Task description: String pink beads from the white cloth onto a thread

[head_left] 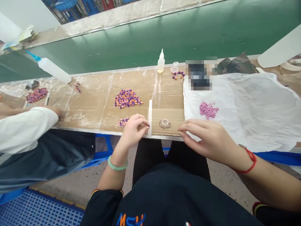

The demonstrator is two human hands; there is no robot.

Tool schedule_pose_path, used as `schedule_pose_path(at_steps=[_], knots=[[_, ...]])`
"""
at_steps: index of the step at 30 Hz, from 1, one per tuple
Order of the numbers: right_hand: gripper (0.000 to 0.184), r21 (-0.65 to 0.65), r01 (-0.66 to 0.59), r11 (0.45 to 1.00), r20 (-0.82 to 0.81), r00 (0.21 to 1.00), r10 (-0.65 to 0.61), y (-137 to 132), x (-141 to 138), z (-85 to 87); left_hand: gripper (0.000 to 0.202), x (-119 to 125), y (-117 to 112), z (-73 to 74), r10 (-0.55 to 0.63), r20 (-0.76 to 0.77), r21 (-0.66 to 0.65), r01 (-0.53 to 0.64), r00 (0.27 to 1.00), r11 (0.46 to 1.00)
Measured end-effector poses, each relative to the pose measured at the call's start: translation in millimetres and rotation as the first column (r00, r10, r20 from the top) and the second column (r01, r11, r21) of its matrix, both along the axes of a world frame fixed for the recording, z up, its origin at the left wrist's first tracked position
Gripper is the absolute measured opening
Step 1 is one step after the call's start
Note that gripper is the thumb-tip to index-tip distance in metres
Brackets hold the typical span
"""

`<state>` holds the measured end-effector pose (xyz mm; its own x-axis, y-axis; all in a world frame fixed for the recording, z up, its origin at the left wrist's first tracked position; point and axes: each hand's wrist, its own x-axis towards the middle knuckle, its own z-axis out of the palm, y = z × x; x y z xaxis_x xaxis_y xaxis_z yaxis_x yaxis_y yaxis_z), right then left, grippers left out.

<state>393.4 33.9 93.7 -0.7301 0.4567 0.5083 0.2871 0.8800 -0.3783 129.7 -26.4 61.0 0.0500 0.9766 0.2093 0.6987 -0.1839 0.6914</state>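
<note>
My left hand (134, 131) is closed in a pinch at the table's front edge, with a tiny dark purple piece (149, 125) at its fingertips. A white strip (150, 117) lies right beside those fingers. My right hand (204, 136) has thumb and fingers brought close together over the edge of a cardboard piece (174, 114); whatever they hold is too small to make out. Between both hands, a small clear dish (165, 123) sits on the cardboard. A few purple and orange pieces (122, 121) lie left of my left hand, partly hidden by it.
Behind are a larger heap of purple and orange pieces (128, 98), a dropper bottle (161, 62) and a small clear container (174, 67). Pink bits (208, 110) lie on a white cloth (249, 103) at right. A co-worker's sleeve (25, 128) and white bottle (54, 69) are left.
</note>
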Motion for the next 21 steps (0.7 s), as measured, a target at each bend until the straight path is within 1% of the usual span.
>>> schedule_pose_path(at_steps=[2,4,5,7,9,11,14,17,19,21], knots=[[0.011,-0.035,0.054,0.998,-0.018,0.998,-0.054,5.3,8.9,-7.8,0.009,-25.8,13.3,-10.3,0.06,-0.126,-0.116,-0.075,0.99,0.99],[0.011,-0.072,0.094,0.993,-0.017,0.995,-0.095,9.0,17.4,-14.3,0.006,-45.5,30.0,-16.6,0.076,-0.212,-0.179,-0.115,0.974,0.977],[0.011,-0.092,0.11,0.99,-0.015,0.994,-0.112,10.2,21.2,-17.0,0.007,-52.4,39.4,-18.4,0.09,-0.25,-0.181,-0.138,0.964,0.974],[0.011,-0.127,0.146,0.981,-0.015,0.989,-0.149,11.7,28.1,-20.9,0.01,-60.2,59.3,-19.7,0.147,-0.336,-0.134,-0.201,0.93,0.97],[0.011,-0.143,0.188,0.972,-0.022,0.981,-0.194,12.7,34.7,-23.0,0.014,-62.2,77.4,-19.5,0.196,-0.449,-0.079,-0.257,0.872,0.963],[0.011,-0.144,0.235,0.961,-0.025,0.97,-0.241,13.5,42.3,-23.3,0.016,-60.9,90.4,-19.0,0.187,-0.543,-0.074,-0.269,0.818,0.96],[0.011,-0.139,0.323,0.936,-0.032,0.943,-0.331,14.6,56.7,-22.2,0.016,-58.0,97.5,-19.3,0.145,-0.6,-0.11,-0.261,0.787,0.959],[0.012,-0.156,0.436,0.886,-0.054,0.892,-0.449,15.3,73.2,-22.0,0.018,-57.0,94.6,-20.4,0.112,-0.612,-0.128,-0.238,0.783,0.963],[0.013,-0.177,0.508,0.843,-0.055,0.85,-0.524,15.2,83.5,-23.3,0.025,-56.5,90.6,-20.0,0.108,-0.591,-0.09,-0.199,0.799,0.976],[0.013,-0.2,0.551,0.81,-0.054,0.819,-0.571,15.0,91.7,-25.7,0.028,-54.4,85.7,-17.4,0.126,-0.518,-0.008,-0.152,0.846,0.988]])
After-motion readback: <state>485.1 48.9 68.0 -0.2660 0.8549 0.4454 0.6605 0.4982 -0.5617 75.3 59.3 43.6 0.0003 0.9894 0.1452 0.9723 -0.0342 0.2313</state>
